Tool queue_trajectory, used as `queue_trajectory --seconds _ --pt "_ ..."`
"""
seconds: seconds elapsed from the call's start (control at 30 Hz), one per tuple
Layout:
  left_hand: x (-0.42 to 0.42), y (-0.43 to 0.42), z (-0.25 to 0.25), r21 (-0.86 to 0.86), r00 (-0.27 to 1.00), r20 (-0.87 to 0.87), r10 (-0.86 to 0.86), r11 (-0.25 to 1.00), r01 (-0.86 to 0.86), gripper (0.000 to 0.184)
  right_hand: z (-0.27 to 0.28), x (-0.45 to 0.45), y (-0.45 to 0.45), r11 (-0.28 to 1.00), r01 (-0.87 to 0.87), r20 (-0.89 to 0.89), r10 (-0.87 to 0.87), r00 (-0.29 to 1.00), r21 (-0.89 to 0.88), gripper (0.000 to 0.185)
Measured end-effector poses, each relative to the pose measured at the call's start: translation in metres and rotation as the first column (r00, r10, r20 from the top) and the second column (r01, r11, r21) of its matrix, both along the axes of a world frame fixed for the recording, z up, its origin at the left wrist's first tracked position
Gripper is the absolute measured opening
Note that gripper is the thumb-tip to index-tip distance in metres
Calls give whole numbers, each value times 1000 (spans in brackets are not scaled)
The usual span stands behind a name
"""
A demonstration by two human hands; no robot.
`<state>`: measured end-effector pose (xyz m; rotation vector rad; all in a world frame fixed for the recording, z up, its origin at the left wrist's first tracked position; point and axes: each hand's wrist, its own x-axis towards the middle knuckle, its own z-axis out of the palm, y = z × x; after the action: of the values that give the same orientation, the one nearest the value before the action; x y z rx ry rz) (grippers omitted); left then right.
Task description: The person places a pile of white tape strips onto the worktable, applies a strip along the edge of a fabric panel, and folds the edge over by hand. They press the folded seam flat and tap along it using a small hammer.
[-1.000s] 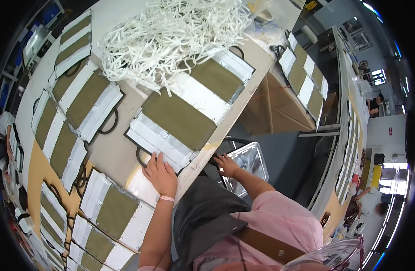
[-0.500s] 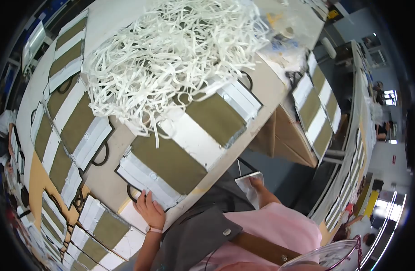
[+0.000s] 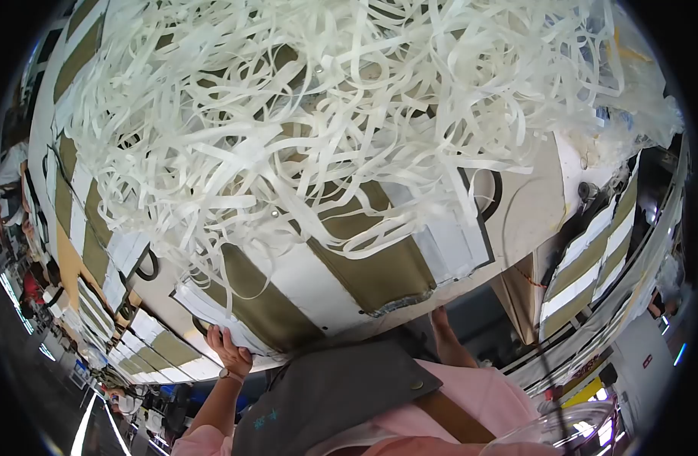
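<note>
A panel with olive and white stripes (image 3: 269,308) lies along the front edge of the table, pale flaps at both ends. My left hand (image 3: 229,351) rests on its near left corner beside a black loop handle, fingers extended over the edge. My right hand (image 3: 439,318) is low at the table's front edge, right of the panel's middle. Its fingers are mostly hidden, and I cannot see what it holds. A large tangled heap of white strips (image 3: 311,129) covers the far part of the panel, with loose ends trailing toward me.
More striped panels lie on the left (image 3: 163,342), and others hang or stand at the right (image 3: 592,251). A brown cardboard box (image 3: 522,304) sits beyond the table's right edge. Clear plastic (image 3: 642,99) is at the far right. Other people are in the background.
My view has shifted nearer the heap, which now looks larger. My left hand stays at the panel corner. My right hand has moved up to the table edge; the whitish flat thing it held is out of sight.
</note>
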<state>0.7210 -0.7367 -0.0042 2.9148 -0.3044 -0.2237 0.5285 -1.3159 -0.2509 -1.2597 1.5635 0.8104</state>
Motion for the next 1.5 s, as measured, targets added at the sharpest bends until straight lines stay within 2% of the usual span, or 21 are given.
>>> queue_trajectory --seconds 0.17,0.4,0.57,0.6,0.73,0.77,0.8,0.83,0.9,0.93,0.97,1.0,1.07,1.13,1.17,1.2,1.23,1.3,1.33,1.4,1.5 --pt "-10 5 -5 -4 1000 2 17 1000 -17 57 -6 63 6 996 -88 76 89 993 -22 63" --pt "-2 -12 6 -49 993 -20 113 992 -114 53 -24 174 3 970 -242 289 235 928 -13 54" --pt "4 -12 12 -178 988 14 151 973 -146 46 -47 208 48 965 -254 431 202 879 66 48" --pt "4 -12 10 -254 981 86 172 956 -145 41 -55 208 49 965 -250 453 188 871 79 46" --pt "-7 -10 2 -320 926 204 317 916 -243 32 -63 191 39 964 -229 505 133 853 133 41" --pt "-9 -18 5 -394 873 219 436 858 -330 35 -59 189 36 965 -220 519 116 847 145 40" --pt "-8 -18 3 -358 828 323 458 869 -341 38 -53 190 28 967 -207 543 96 834 147 39" --pt "-4 -19 -3 -330 772 431 468 877 -348 41 -48 196 19 972 -192 586 79 806 133 38" --pt "4 -20 -7 -527 705 306 640 730 -435 45 -30 207 3 983 -169 687 72 723 75 36" --pt "9 -18 -11 -616 656 233 718 631 -471 46 -35 223 -5 968 -151 785 249 568 -199 18" --pt "12 -11 -19 -664 634 171 754 564 -491 50 -15 237 -12 984 -89 872 176 456 -152 14" --pt "16 -4 -23 -623 635 159 756 576 -529 50 43 249 -3 939 -64 861 335 384 -337 14" --pt "19 9 -20 -525 663 100 742 605 -599 52 117 259 7 906 77 899 395 190 -415 14" --pt "25 17 -13 -418 693 23 721 637 -648 53 162 267 8 821 182 836 549 9 -542 14" --pt "24 16 -11 -519 687 -20 727 579 -629 55 183 275 12 727 257 744 667 -45 -636 15" --pt "23 14 -7 -610 683 -67 727 512 -605 56 197 285 9 719 219 730 682 -44 -659 14" --pt "23 11 -1 -693 684 -113 720 436 -574 57 208 303 8 630 254 626 772 -108 -733 13" --pt "16 3 15 -699 685 -84 724 447 -558 58 232 339 9 597 282 596 797 -98 -751 15" --pt "9 12 15 -704 688 -82 721 446 -552 58 242 356 13 646 236 667 745 14 -726 21" --pt "-7 26 17 -700 688 -103 718 439 -563 57 227 397 -1 698 31 699 715 31 -716 31" --pt "-31 37 10 -715 663 -256 703 324 -619 57 243 421 17 653 -144 646 757 99 -743 40"
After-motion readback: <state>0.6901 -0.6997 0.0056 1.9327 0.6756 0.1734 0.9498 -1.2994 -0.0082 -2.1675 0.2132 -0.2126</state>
